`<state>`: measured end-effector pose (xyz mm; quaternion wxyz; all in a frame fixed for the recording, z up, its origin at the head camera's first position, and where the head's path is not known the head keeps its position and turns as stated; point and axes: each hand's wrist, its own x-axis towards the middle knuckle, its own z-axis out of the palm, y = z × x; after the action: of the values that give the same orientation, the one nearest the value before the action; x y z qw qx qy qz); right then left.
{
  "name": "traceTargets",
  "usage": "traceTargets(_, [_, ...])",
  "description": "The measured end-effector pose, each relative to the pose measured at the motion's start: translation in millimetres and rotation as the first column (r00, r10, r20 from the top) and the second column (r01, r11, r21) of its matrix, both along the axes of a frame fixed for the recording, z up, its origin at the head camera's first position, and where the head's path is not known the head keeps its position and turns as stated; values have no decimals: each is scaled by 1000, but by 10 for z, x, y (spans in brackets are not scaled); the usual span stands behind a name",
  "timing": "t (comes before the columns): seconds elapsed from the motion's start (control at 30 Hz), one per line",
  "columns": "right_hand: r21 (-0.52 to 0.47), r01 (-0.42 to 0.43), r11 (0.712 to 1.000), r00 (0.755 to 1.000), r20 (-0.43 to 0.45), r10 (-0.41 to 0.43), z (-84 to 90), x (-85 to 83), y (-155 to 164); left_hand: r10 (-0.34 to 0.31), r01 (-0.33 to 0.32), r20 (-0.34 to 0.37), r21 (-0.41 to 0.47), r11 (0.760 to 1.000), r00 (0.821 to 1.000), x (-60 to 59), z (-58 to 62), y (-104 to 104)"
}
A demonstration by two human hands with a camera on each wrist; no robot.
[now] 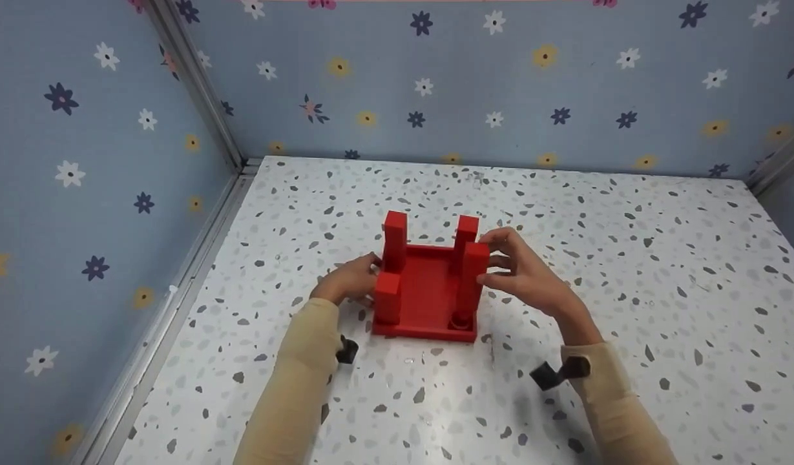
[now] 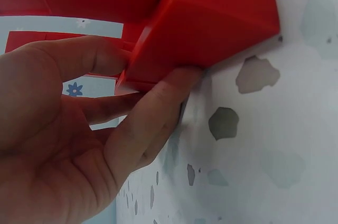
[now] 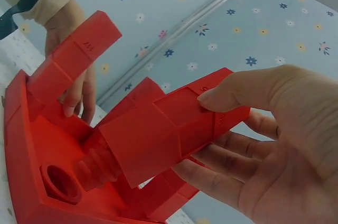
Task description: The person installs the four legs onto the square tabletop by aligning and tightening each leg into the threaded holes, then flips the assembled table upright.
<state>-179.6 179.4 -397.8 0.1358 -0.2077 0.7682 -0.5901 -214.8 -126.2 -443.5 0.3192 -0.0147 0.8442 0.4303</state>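
Observation:
A red toy table lies upside down, its tabletop [image 1: 428, 294] on the speckled surface and three legs [image 1: 395, 240] standing up at its corners. My right hand [image 1: 529, 279] pinches a fourth red leg [image 3: 158, 134] between thumb and fingers, above the near right corner. In the right wrist view this leg is tilted, and its threaded end [image 3: 97, 168] sits out of the round socket [image 3: 62, 183], close beside it. With my left hand [image 1: 350, 279] I grip the left edge of the tabletop; the left wrist view shows fingers against its side and lower edge.
The white speckled worktop [image 1: 629, 290] spreads around the red piece. Blue flowered panels [image 1: 384, 77] stand behind and on the left, with a metal rail [image 1: 170, 323] along the left edge. Black wrist mounts [image 1: 561, 372] stick out from both sleeves.

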Motion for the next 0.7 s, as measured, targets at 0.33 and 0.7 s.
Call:
traceTargets(0.33, [57,-105,993,994,31,103,0,52,-38,-4,4,2,-14,1000,1000,4,6,-6])
traceTargets(0.7, [67,-233,970,970,80,228,21,111,-38,-7,7,-8,23,1000,1000,14,3,-13])
